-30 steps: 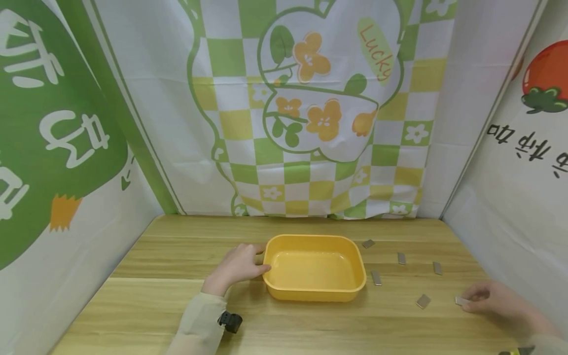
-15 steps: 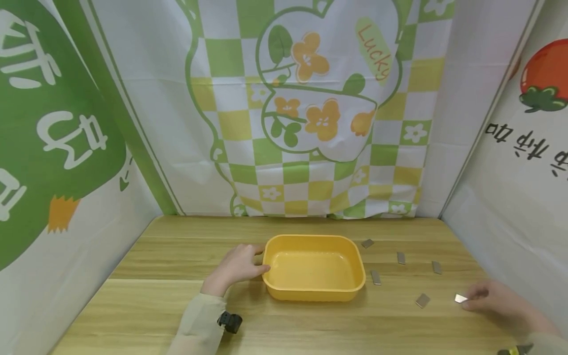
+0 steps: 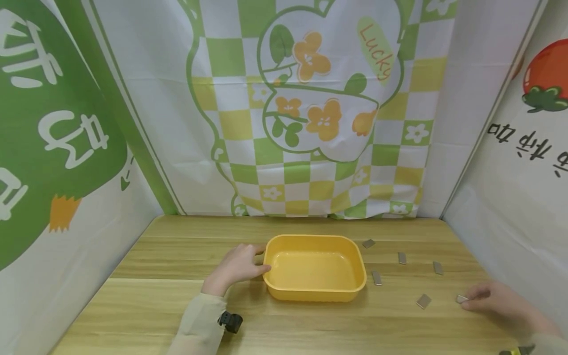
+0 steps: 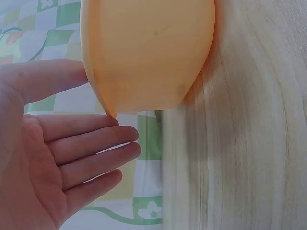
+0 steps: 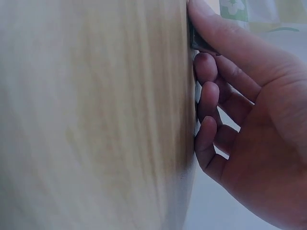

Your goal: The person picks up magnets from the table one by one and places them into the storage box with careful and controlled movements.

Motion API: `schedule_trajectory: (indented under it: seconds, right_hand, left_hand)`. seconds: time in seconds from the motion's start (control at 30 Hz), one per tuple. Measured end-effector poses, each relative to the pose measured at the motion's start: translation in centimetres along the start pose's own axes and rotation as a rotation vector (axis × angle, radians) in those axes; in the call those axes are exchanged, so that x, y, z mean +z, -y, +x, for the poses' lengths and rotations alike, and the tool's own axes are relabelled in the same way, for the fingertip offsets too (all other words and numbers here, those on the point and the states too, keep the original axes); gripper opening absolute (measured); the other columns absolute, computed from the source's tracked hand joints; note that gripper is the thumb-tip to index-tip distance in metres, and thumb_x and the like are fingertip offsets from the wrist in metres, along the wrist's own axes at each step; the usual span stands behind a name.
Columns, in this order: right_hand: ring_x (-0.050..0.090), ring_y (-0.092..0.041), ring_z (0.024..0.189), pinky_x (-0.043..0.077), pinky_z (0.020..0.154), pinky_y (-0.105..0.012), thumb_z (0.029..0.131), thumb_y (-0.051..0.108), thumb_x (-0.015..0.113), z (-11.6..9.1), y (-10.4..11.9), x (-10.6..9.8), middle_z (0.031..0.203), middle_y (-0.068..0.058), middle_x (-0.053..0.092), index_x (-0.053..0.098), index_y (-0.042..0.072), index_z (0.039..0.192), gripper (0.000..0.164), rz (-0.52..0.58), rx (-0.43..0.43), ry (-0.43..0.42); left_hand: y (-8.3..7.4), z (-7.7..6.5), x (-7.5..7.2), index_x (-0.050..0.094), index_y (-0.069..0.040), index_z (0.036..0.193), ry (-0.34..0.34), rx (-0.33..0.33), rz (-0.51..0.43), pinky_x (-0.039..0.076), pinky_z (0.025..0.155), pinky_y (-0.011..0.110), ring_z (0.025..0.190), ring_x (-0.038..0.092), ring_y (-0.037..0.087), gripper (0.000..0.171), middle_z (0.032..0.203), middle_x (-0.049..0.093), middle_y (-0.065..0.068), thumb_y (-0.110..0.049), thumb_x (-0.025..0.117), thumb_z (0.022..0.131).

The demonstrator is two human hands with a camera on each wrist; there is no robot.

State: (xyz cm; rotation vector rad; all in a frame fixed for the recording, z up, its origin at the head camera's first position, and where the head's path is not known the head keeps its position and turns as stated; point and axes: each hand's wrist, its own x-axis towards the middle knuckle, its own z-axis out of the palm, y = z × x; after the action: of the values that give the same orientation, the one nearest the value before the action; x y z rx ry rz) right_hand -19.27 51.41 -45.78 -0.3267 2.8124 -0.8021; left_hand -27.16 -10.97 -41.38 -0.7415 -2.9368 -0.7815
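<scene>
A yellow rectangular plastic basin (image 3: 312, 295) stands on the wooden table in the head view. At its left end is my left hand (image 3: 239, 264), thumb and index fingertip touching the rim. In the left wrist view, the fingers (image 4: 91, 165) of that hand are fairly straight, the lower ones off the basin (image 4: 148, 57). To the far right, my right hand (image 3: 497, 301) pinches a small flat grey rectangular piece (image 3: 461, 299) low over the table. The right wrist view shows this piece (image 5: 201, 43) dark between thumb and index finger, with the other fingers (image 5: 207, 103) curled near the tabletop.
Several similar grey pieces lie between basin and right hand, among them one close to the basin (image 3: 376, 278) and one nearest the hand (image 3: 423, 301). A checkered curtain (image 3: 310, 172) hangs behind the table (image 3: 146, 305), with printed cloths at both sides.
The grey piece in my right hand has tilted: it flashed bright half a second ago and now shows a smaller face. The left hand and basin stay put.
</scene>
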Motion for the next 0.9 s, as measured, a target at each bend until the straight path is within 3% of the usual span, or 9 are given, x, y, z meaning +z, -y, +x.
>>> schedule_trajectory:
  seconds: [0.13, 0.2, 0.23, 0.43, 0.6, 0.67, 0.83, 0.9]
  right_hand:
    - [0.052, 0.005, 0.086, 0.048, 0.073, -0.029, 0.091, 0.023, 0.063, 0.01, -0.03, 0.18, 0.101, -0.004, 0.066, 0.072, 0.01, 0.092, 0.016, 0.093, 0.001, 0.026]
    - [0.052, 0.003, 0.083, 0.042, 0.068, -0.019, 0.091, 0.023, 0.062, 0.05, -0.05, 0.33, 0.094, 0.003, 0.065, 0.072, 0.01, 0.091, 0.016, 0.11, -0.009, 0.028]
    - [0.053, 0.001, 0.082, 0.042, 0.067, -0.019, 0.091, 0.022, 0.062, 0.04, -0.1, 0.38, 0.093, 0.003, 0.064, 0.072, 0.008, 0.091, 0.017, 0.154, -0.004, 0.04]
    - [0.051, 0.001, 0.079, 0.042, 0.065, -0.021, 0.091, 0.021, 0.062, 0.04, -0.32, 0.42, 0.088, 0.006, 0.061, 0.072, 0.008, 0.089, 0.016, 0.167, -0.009, 0.031]
    - [0.052, 0.004, 0.081, 0.042, 0.067, -0.019, 0.091, 0.025, 0.062, 0.0, -0.32, 0.28, 0.092, 0.003, 0.065, 0.073, 0.014, 0.09, 0.015, 0.032, -0.013, -0.016]
    - [0.054, 0.001, 0.085, 0.044, 0.071, -0.023, 0.091, 0.027, 0.063, 0.0, -0.22, 0.19, 0.097, -0.003, 0.066, 0.073, 0.013, 0.091, 0.017, 0.014, 0.02, -0.023]
    - [0.06, -0.024, 0.095, 0.049, 0.078, -0.052, 0.09, 0.03, 0.063, -0.05, 0.09, -0.05, 0.107, -0.016, 0.067, 0.072, 0.01, 0.095, 0.022, -0.008, 0.07, -0.028]
    - [0.059, -0.026, 0.095, 0.049, 0.076, -0.054, 0.091, 0.03, 0.062, -0.07, 0.2, -0.12, 0.108, -0.017, 0.065, 0.071, 0.008, 0.097, 0.024, 0.024, 0.073, -0.006]
  left_hand:
    - [-0.04, -0.04, -0.02, 0.062, -0.003, 0.124, 0.003, -0.001, -0.003, 0.052, 0.087, 0.051, 0.107, 0.063, 0.037, 0.05, 0.12, 0.065, 0.016, -0.031, 0.071, 0.083]
    - [-0.08, -0.04, -0.03, 0.062, -0.003, 0.124, 0.006, -0.004, -0.002, 0.052, 0.087, 0.051, 0.107, 0.063, 0.037, 0.05, 0.12, 0.065, 0.016, -0.032, 0.071, 0.083]
    - [-0.09, -0.04, -0.04, 0.062, -0.003, 0.124, 0.007, -0.006, -0.002, 0.052, 0.088, 0.051, 0.107, 0.063, 0.037, 0.05, 0.12, 0.065, 0.016, -0.032, 0.071, 0.083]
    - [-0.14, 0.02, -0.06, 0.062, -0.004, 0.124, 0.008, -0.01, -0.001, 0.051, 0.089, 0.051, 0.108, 0.063, 0.036, 0.049, 0.12, 0.065, 0.016, -0.031, 0.071, 0.084]
    - [-0.09, 0.07, -0.06, 0.062, -0.004, 0.124, 0.011, -0.008, -0.002, 0.051, 0.09, 0.05, 0.109, 0.063, 0.035, 0.049, 0.121, 0.065, 0.016, -0.031, 0.071, 0.084]
    - [-0.06, 0.08, -0.04, 0.062, -0.004, 0.124, 0.013, -0.009, -0.005, 0.051, 0.09, 0.05, 0.11, 0.062, 0.035, 0.049, 0.121, 0.065, 0.016, -0.031, 0.071, 0.084]
    - [-0.09, 0.04, -0.05, 0.061, -0.005, 0.125, 0.015, -0.019, -0.021, 0.05, 0.092, 0.051, 0.112, 0.061, 0.035, 0.049, 0.122, 0.064, 0.014, -0.03, 0.071, 0.084]
    - [-0.1, 0.01, -0.06, 0.061, -0.006, 0.126, 0.016, -0.021, -0.027, 0.049, 0.092, 0.051, 0.112, 0.061, 0.036, 0.049, 0.123, 0.064, 0.014, -0.03, 0.071, 0.084]
